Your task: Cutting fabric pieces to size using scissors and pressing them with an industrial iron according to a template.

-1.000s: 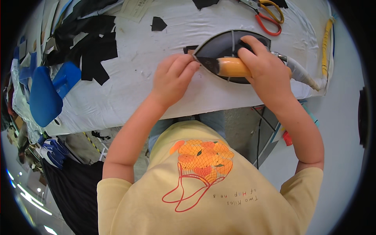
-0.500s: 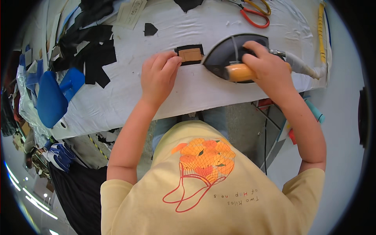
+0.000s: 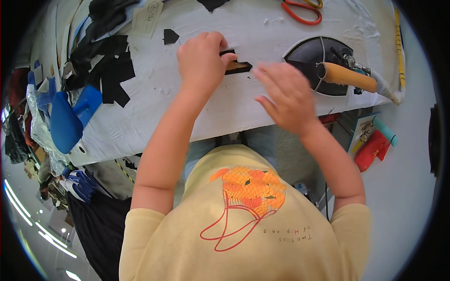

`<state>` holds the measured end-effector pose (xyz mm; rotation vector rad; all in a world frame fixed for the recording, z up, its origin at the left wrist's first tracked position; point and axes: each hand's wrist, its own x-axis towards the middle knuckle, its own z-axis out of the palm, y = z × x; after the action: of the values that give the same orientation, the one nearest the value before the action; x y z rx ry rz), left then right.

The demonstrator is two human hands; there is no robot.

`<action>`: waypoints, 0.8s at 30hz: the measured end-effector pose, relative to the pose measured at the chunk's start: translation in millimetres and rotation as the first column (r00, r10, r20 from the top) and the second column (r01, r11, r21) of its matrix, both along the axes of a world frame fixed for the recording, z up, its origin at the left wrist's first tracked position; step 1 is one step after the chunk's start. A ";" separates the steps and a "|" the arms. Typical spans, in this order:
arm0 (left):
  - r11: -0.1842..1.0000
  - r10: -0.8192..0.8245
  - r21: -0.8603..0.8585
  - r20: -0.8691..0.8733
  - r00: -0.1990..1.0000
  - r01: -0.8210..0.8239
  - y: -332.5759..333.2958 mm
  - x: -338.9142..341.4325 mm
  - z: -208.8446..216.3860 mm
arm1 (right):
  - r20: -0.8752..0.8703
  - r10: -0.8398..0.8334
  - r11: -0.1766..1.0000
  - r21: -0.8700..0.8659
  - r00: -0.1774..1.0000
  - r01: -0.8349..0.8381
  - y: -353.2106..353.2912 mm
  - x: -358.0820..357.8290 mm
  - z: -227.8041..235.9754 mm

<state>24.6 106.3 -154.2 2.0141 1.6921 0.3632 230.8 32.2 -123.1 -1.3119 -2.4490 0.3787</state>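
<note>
A small black fabric piece (image 3: 244, 68) lies on the white-covered table, with a tan card (image 3: 232, 66) on it. My left hand (image 3: 202, 58) is closed at the piece's left end, thumb and fingers curled over it and hiding part of it. My right hand (image 3: 288, 96), slightly blurred, is apart from the piece on its right, fingers stretched out and holding nothing. To the right of that hand an iron (image 3: 347, 77) with an orange handle rests on the table, its hose leading off to the right.
Black fabric scraps (image 3: 115, 77) and a paper tag (image 3: 147, 18) lie at the left, near a blue padded object (image 3: 65, 122). A small black scrap (image 3: 170, 36) sits beyond my left hand. Red-handled scissors (image 3: 304, 16) lie at the far edge. A red pouch (image 3: 372, 151) is at the right.
My right hand has let go of the iron, which now stands farther right, and has moved left toward the fabric piece. My left hand has shifted up and right over the piece, covering more of it.
</note>
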 end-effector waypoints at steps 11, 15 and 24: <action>0.991 -0.068 0.114 0.008 0.998 0.067 -9.1 1.6 -2.9 | -0.032 -0.074 0.993 -0.093 0.997 0.071 -4.5 -42.1 -40.6; 0.999 0.000 0.048 0.088 0.996 -0.004 -10.0 2.3 -5.5 | 0.074 -0.043 0.999 -0.005 0.996 0.044 -5.6 -42.1 -42.4; 0.991 -0.001 0.136 0.138 0.990 -0.017 -12.8 0.4 -9.1 | 0.157 -0.026 0.999 0.028 0.987 0.022 -8.6 -45.4 -43.8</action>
<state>25.0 93.6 -163.3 2.0274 1.6296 0.6220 185.3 23.6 -166.9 -1.4077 -2.5540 0.2438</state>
